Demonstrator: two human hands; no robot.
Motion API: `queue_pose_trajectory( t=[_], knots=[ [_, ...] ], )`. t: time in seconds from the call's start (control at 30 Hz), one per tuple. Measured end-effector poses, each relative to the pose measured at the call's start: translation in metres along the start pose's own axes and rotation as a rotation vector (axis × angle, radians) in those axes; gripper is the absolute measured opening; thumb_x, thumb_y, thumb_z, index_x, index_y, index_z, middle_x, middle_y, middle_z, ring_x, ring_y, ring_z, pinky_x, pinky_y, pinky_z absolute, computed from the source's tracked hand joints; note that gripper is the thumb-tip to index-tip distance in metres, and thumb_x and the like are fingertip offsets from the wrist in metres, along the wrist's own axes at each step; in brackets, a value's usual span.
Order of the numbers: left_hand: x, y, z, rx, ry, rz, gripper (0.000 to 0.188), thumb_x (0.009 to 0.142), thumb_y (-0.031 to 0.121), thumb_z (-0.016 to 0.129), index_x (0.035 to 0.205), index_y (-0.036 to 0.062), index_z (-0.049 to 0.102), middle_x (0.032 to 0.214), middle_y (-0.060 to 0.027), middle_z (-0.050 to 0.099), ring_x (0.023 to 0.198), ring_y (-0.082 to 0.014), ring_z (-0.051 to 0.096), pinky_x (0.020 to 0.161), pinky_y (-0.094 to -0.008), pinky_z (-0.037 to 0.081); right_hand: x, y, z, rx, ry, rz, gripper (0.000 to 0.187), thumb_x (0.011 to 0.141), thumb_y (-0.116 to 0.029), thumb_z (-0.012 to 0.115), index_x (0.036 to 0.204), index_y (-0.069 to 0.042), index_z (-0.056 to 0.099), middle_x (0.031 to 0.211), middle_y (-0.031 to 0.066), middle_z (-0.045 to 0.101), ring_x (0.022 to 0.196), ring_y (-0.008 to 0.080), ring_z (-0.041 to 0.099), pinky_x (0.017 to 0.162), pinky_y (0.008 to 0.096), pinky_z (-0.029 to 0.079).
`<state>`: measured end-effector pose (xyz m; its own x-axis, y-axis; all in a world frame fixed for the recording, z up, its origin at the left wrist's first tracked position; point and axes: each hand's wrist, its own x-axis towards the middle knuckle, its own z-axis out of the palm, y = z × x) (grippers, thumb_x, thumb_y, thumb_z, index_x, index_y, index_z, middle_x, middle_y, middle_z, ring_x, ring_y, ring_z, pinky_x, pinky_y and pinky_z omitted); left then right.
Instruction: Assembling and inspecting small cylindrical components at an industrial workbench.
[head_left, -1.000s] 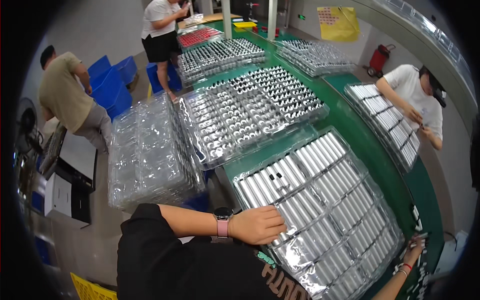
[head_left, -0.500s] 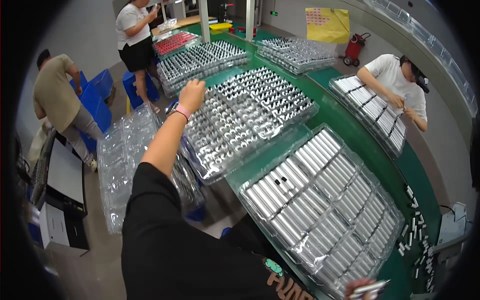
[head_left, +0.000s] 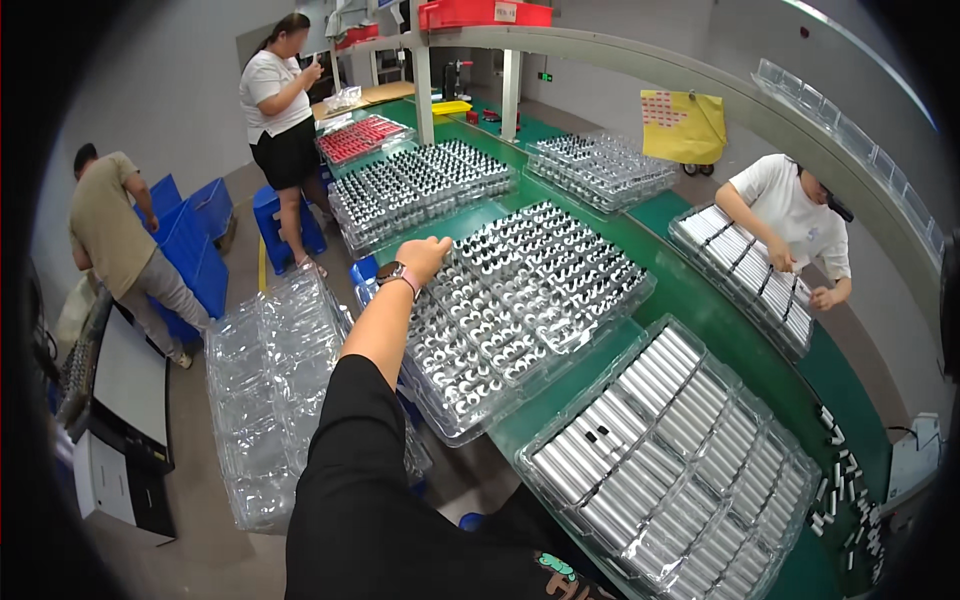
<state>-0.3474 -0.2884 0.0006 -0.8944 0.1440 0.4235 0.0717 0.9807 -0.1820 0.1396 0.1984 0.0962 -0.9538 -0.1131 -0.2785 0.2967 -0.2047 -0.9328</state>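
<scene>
My left hand (head_left: 425, 260) reaches out to a clear plastic tray (head_left: 455, 434) on the green table. Its fingers are drawn together over the tray's left side, among small upright parts; whatever they pinch cannot be made out. Black-topped parts (head_left: 560, 235) fill the far compartments. Nearer ones hold parts with white, curved tops (head_left: 470, 395). Closer to me lies a second clear tray with rows of silver tubes (head_left: 640, 490), two small black pieces (head_left: 597, 434) standing out among them. My right hand is out of view.
Stacked empty clear trays (head_left: 255, 400) stand at the left. More filled trays (head_left: 425, 190) line the table's far part. A co-worker (head_left: 795, 225) handles tubes across the table. Loose tubes (head_left: 850, 490) lie at the right. Two more people stand at the left.
The view has tilted up and shifted. My left hand stays at the parts tray, now lower in view. My right hand, seen with silver tubes at the lower right, has left the picture.
</scene>
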Motion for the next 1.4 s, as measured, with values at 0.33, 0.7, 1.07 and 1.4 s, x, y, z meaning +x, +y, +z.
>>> queue_pose_trajectory(
  t=[0.33, 0.7, 1.07, 1.4],
  knots=[
    [0.001, 0.056, -0.112, -1.006, 0.098, -0.183, 0.007, 0.086, 0.008, 0.051, 0.091, 0.0058, 0.057, 0.075, -0.0065, 0.063, 0.059, -0.0192, 0.057, 0.054, -0.0362, 0.044, 0.026, 0.02, -0.009, 0.364, 0.199, -0.123, 0.046, 0.083, -0.021, 0.067, 0.12, 0.001, 0.049, 0.088, 0.0169, 0.063, 0.075, 0.0213, 0.063, 0.052, 0.0249, 0.05],
    [-0.133, 0.256, -0.161, -1.28, -0.48, 0.312, 0.011, 0.093, 0.012, 0.048, 0.091, 0.0057, 0.057, 0.07, -0.0026, 0.056, 0.058, -0.0138, 0.049, 0.055, -0.0303, 0.042, 0.023, 0.015, -0.019, 0.402, 0.268, -0.066, 0.043, 0.083, -0.014, 0.061, 0.118, 0.007, 0.048, 0.09, 0.0208, 0.064, 0.074, 0.0241, 0.065, 0.052, 0.0269, 0.052],
    [-0.163, 0.273, -0.154, -1.144, -0.323, 0.26, 0.007, 0.09, 0.01, 0.052, 0.091, 0.0048, 0.057, 0.067, -0.0056, 0.056, 0.057, -0.0205, 0.049, 0.056, -0.0327, 0.041, 0.027, 0.018, -0.033, 0.582, 0.224, 0.084, 0.039, 0.084, -0.012, 0.056, 0.117, 0.008, 0.048, 0.087, 0.0186, 0.064, 0.07, 0.0207, 0.062, 0.049, 0.024, 0.047],
    [-0.166, 0.276, -0.148, -1.001, 0.25, 0.508, 0.01, 0.084, 0.002, 0.056, 0.093, 0.0044, 0.06, 0.084, -0.0056, 0.057, 0.068, -0.0207, 0.051, 0.062, -0.0297, 0.042, 0.045, 0.025, -0.046, 0.676, 0.217, 0.073, 0.033, 0.082, -0.005, 0.058, 0.113, 0.004, 0.048, 0.078, 0.0087, 0.056, 0.065, 0.0126, 0.05, 0.045, 0.0175, 0.035]
  ],
)
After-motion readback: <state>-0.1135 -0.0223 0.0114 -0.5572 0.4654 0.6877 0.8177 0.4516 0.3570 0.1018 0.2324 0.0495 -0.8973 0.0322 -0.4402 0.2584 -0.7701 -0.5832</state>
